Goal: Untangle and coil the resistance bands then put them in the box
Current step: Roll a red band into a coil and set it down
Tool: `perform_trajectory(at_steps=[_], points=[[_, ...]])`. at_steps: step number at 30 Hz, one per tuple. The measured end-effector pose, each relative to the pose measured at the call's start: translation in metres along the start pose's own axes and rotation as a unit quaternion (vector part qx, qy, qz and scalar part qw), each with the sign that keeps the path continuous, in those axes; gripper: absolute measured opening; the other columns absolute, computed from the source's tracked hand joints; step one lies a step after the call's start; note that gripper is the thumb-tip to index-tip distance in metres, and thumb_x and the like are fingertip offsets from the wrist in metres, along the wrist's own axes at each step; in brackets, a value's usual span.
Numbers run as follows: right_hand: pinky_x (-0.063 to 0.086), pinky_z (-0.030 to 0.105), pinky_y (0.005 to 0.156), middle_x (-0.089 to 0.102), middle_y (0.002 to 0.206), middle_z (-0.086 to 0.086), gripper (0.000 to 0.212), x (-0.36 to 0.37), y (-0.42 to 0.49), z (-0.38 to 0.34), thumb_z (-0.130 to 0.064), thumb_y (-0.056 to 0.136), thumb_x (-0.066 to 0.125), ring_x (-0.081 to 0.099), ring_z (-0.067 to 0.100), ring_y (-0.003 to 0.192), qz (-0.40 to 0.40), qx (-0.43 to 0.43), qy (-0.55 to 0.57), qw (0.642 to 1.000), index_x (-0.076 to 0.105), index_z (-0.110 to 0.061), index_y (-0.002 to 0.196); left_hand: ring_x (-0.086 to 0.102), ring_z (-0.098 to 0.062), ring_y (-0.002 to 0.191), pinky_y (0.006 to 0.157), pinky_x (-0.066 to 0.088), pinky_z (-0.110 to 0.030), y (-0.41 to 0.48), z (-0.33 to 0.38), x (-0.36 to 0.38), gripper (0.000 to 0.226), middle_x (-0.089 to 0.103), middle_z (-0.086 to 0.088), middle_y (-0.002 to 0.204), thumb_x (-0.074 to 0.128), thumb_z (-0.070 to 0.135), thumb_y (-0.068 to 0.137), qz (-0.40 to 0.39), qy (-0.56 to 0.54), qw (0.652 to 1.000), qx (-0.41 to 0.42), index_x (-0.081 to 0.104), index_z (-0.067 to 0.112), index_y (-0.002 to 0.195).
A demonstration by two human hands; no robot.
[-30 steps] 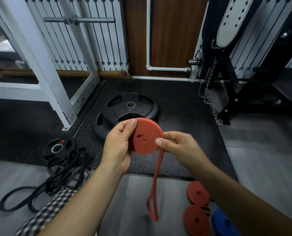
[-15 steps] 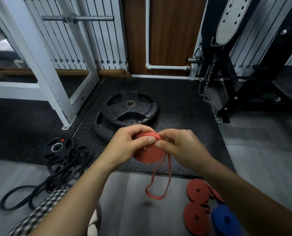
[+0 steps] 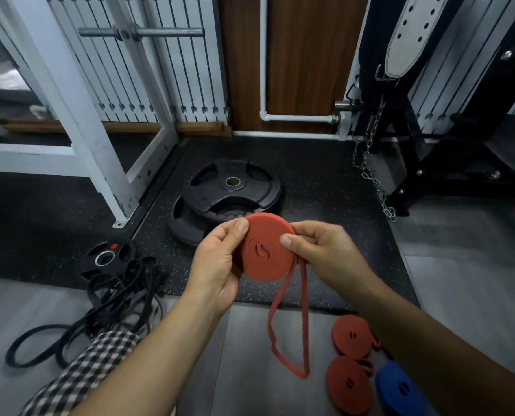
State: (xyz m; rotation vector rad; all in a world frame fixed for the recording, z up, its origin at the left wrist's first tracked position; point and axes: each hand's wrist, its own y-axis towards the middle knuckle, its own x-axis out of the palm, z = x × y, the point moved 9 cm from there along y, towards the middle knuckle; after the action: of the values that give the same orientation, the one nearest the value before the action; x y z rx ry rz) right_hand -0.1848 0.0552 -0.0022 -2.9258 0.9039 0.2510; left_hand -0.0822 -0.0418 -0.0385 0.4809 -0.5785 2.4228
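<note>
- We see the left hand [image 3: 217,265] gripping the left edge of the red band coil [image 3: 265,250]. Its thumb lies over the upper rim and its fingers curl behind.
- The right hand [image 3: 322,253] pinches the coil's right edge, with the thumb on the face and the fingers curled behind. The two hands are close together, with only the coil between them.
- The coil is held in the air over the near edge of the black rubber mat [image 3: 325,205], with its flat face turned toward us.
- From the coil's lower right, just under the right thumb, the unwound tail [image 3: 289,340] hangs as a long narrow loop. We cannot tell whether its bottom touches the grey floor.
- On the floor at near right lie the farther red coil [image 3: 352,336] and the nearer red coil [image 3: 347,384]. A blue coil [image 3: 397,388] sits just right of the nearer one, partly hidden by the right forearm.
- At near left, a tangle of black bands [image 3: 121,298] lies across the mat edge and the floor. On its far side it meets a small weight plate [image 3: 107,256].
- Beyond the hands, large weight plates [image 3: 232,187] lie stacked on the mat. A white rack frame [image 3: 79,115] stands to their left and a chain [image 3: 373,175] hangs to their right.
- A checked cloth [image 3: 85,364] shows at near left beside the left forearm.
</note>
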Motion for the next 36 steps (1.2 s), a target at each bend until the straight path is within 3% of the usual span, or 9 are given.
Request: perform_trajectory(at_steps=[4, 7, 11, 15, 18, 26, 29, 33, 36], points=[[0.057, 0.028, 0.074, 0.072, 0.082, -0.001, 0.01, -0.004, 0.001, -0.011, -0.015, 0.085, 0.064, 0.068, 0.009, 0.076, -0.028, -0.041, -0.145, 0.988, 0.069, -0.02, 0.091, 0.06, -0.007, 0.071, 0.059, 0.048, -0.016, -0.001, 0.02, 0.017, 0.032, 0.063, 0.005, 0.078, 0.067, 0.024, 0.066, -0.124, 0.201, 0.969, 0.07, 0.063, 0.021, 0.097], [0.057, 0.033, 0.075, 0.072, 0.085, 0.001, 0.012, 0.001, -0.001, -0.012, -0.015, 0.084, 0.066, 0.069, 0.012, 0.08, -0.035, -0.057, -0.155, 0.986, 0.07, -0.018, 0.095, 0.062, -0.004, 0.069, 0.059, 0.049, -0.015, -0.008, 0.014, 0.024, 0.019, 0.067, 0.007, 0.075, 0.069, 0.012, 0.073, -0.148, 0.268, 0.949, 0.08, 0.065, 0.017, 0.092], [0.053, 0.015, 0.066, 0.072, 0.082, -0.002, 0.013, -0.001, -0.001, -0.008, -0.01, 0.082, 0.066, 0.069, 0.005, 0.073, -0.027, -0.01, 0.005, 1.0, 0.067, -0.02, 0.09, 0.062, -0.006, 0.067, 0.055, 0.05, -0.018, -0.004, 0.012, 0.016, 0.02, 0.066, 0.003, 0.075, 0.065, 0.021, 0.068, -0.091, 0.129, 0.985, 0.068, 0.061, 0.016, 0.088], [0.057, 0.023, 0.071, 0.072, 0.078, -0.003, 0.01, -0.001, -0.003, 0.0, -0.016, 0.084, 0.064, 0.069, 0.011, 0.075, -0.007, 0.013, -0.008, 1.0, 0.065, -0.026, 0.086, 0.061, -0.01, 0.072, 0.059, 0.051, -0.022, 0.0, 0.013, 0.009, 0.015, 0.065, 0.0, 0.081, 0.063, 0.02, 0.072, -0.034, 0.065, 0.995, 0.073, 0.06, 0.017, 0.087], [0.055, 0.02, 0.065, 0.07, 0.072, -0.007, 0.007, -0.006, -0.001, 0.001, -0.019, 0.084, 0.065, 0.066, 0.004, 0.067, 0.018, 0.011, -0.039, 0.999, 0.066, -0.027, 0.084, 0.06, -0.011, 0.076, 0.062, 0.051, -0.023, -0.001, 0.01, 0.009, 0.011, 0.064, 0.0, 0.083, 0.062, 0.016, 0.077, -0.012, 0.052, 0.995, 0.083, 0.06, 0.017, 0.087], [0.054, 0.016, 0.066, 0.072, 0.076, -0.004, 0.012, -0.002, 0.001, 0.006, -0.012, 0.084, 0.064, 0.069, 0.007, 0.073, 0.006, 0.029, 0.045, 0.999, 0.065, -0.024, 0.086, 0.062, -0.011, 0.075, 0.063, 0.053, -0.025, 0.001, 0.0, 0.011, 0.016, 0.066, -0.001, 0.084, 0.06, 0.02, 0.076, -0.025, -0.026, 0.999, 0.039, 0.059, 0.017, 0.092], [0.055, 0.024, 0.069, 0.072, 0.076, -0.004, 0.012, -0.014, 0.004, 0.001, -0.013, 0.082, 0.067, 0.068, 0.009, 0.071, 0.0, 0.018, -0.029, 0.999, 0.067, -0.025, 0.083, 0.061, -0.009, 0.074, 0.064, 0.05, -0.022, 0.005, 0.014, 0.013, 0.025, 0.068, 0.005, 0.079, 0.065, 0.026, 0.066, -0.08, 0.118, 0.987, 0.068, 0.061, 0.018, 0.09], [0.055, 0.037, 0.074, 0.071, 0.076, -0.001, 0.007, -0.007, -0.003, -0.005, -0.022, 0.08, 0.07, 0.067, 0.014, 0.074, -0.032, -0.033, -0.273, 0.961, 0.071, -0.022, 0.087, 0.058, 0.0, 0.078, 0.07, 0.046, -0.013, -0.003, 0.024, 0.027, 0.024, 0.064, 0.005, 0.085, 0.078, 0.018, 0.068, -0.167, 0.35, 0.91, 0.15, 0.066, 0.022, 0.088], [0.056, 0.032, 0.075, 0.071, 0.078, -0.003, 0.008, 0.0, -0.005, -0.007, -0.019, 0.08, 0.07, 0.067, 0.008, 0.075, -0.04, -0.032, -0.216, 0.975, 0.07, -0.022, 0.087, 0.055, 0.003, 0.068, 0.063, 0.044, -0.01, -0.008, 0.022, 0.032, 0.013, 0.062, 0.006, 0.074, 0.07, 0.006, 0.077, -0.156, 0.362, 0.904, 0.164, 0.066, 0.019, 0.079]])
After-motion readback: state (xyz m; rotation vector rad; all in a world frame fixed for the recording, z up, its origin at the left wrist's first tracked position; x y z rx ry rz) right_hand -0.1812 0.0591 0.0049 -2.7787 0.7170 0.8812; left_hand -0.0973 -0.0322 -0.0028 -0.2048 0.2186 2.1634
